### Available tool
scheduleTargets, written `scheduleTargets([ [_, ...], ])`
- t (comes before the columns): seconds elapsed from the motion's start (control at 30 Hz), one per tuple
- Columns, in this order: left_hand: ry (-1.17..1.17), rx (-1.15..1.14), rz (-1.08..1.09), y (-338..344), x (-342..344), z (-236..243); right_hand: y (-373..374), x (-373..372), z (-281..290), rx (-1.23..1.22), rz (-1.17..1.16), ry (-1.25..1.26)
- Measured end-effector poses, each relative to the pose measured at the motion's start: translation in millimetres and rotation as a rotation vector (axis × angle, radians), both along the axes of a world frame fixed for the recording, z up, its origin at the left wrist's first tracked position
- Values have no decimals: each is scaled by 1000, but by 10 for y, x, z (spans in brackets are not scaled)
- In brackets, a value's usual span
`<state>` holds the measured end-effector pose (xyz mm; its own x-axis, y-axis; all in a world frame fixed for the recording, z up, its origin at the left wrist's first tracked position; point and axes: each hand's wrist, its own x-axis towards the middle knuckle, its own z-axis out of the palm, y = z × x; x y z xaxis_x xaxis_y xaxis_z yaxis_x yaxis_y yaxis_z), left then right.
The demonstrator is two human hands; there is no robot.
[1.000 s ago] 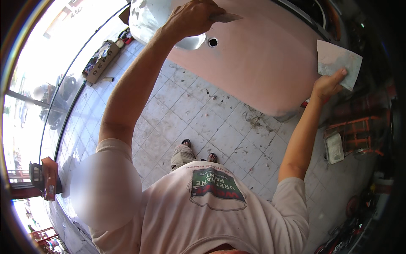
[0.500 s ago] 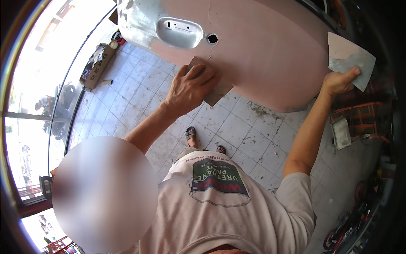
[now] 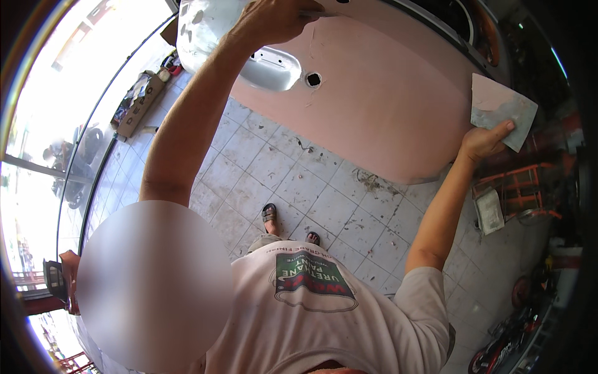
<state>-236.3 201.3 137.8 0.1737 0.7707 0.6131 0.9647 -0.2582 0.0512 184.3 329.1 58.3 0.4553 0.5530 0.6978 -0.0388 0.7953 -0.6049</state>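
A car body panel (image 3: 380, 93), coated largely in pink body filler, fills the top of the view. It has a bare-metal handle recess (image 3: 274, 68) and a round hole. At the panel's upper part, my left hand (image 3: 274, 20) is closed on a flat filler spreader (image 3: 324, 14), seen nearly edge-on against the surface. My forearm hides part of the bare-metal end. Off the panel's right side, my right hand (image 3: 486, 140) grips a thin flat mixing board (image 3: 514, 109) by its lower corner, thumb on top. Pink filler lies smeared over the board's upper part.
Grey-white floor tiles (image 3: 299, 187) with dark stains lie below the panel. A cardboard box (image 3: 134, 109) stands at the left by the glass front. On the right are an orange metal frame (image 3: 520, 187), a pale rectangular container (image 3: 489, 212) and a red motorcycle (image 3: 507, 340).
My left hand has moved with the spreader from the panel's lower edge up to its upper part. My right hand and the board sit slightly lower and further left in the view.
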Motion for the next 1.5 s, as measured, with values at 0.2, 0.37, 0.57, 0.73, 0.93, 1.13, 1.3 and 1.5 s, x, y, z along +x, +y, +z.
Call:
scheduleTargets([
  [0.2,95,-3,102,-416,813,-417,-6,41,-47,34,-10,-44],
  [0.37,209,-55,23,-941,872,-811,8,49,-11,50,10,-42],
  [0.57,-120,-60,60,-253,-485,-415,24,9,-11,15,10,-42],
  [0.73,-107,94,-3,-414,133,-290,22,91,17,81,-17,-75],
  [0.93,106,199,91,-910,295,-1247,41,95,3,53,-93,-45],
  [1.13,78,124,96,-982,-114,-795,-12,120,-18,-40,-33,-10],
  [1.3,46,105,-38,-265,-162,-50,-14,35,25,37,-46,-8],
  [1.5,99,65,54,-505,436,-508,11,167,-47,-2,-27,-33],
])
